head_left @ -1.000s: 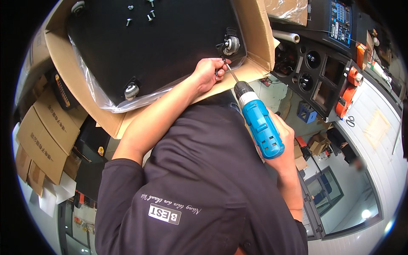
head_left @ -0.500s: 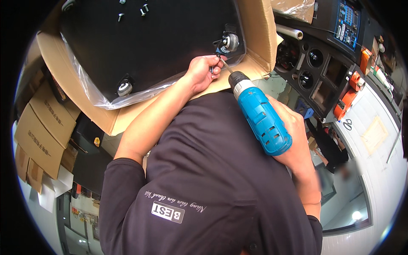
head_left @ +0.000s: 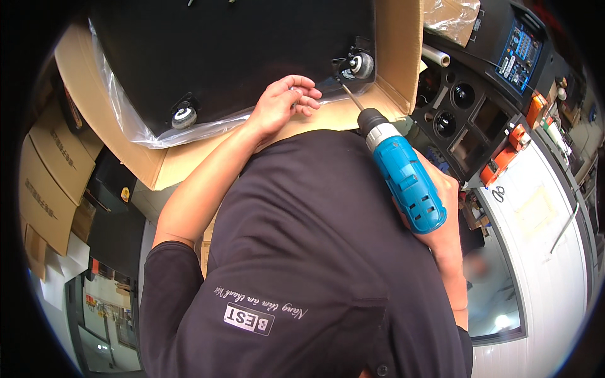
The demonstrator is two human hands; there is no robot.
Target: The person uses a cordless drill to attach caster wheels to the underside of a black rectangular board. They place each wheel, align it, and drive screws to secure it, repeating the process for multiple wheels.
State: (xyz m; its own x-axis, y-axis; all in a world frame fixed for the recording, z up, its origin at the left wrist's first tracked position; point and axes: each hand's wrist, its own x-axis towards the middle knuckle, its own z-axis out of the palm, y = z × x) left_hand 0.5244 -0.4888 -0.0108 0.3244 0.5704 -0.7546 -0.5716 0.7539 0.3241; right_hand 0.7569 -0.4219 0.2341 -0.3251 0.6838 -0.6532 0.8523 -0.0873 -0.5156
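My right hand grips a blue cordless drill with a black and silver chuck. Its long bit points up and left, and the tip meets the mounting plate of the right caster wheel. This caster sits on a black panel inside an open cardboard box. My left hand hovers over the near box edge, left of the bit and apart from it. Its fingers are loosely curled, thumb against the palm, around something small that I cannot make out. A second caster wheel is mounted at the panel's near left corner.
Clear plastic wrap lines the cardboard box. Black speaker cabinets and a control panel with knobs stand at the right. Scissors lie on a white surface. Closed cartons are stacked at the left.
My left hand has drawn back to the left from the bit tip, its fingers loosening. The bit now reaches the caster plate. The view has shifted, leaving most loose screws out of sight.
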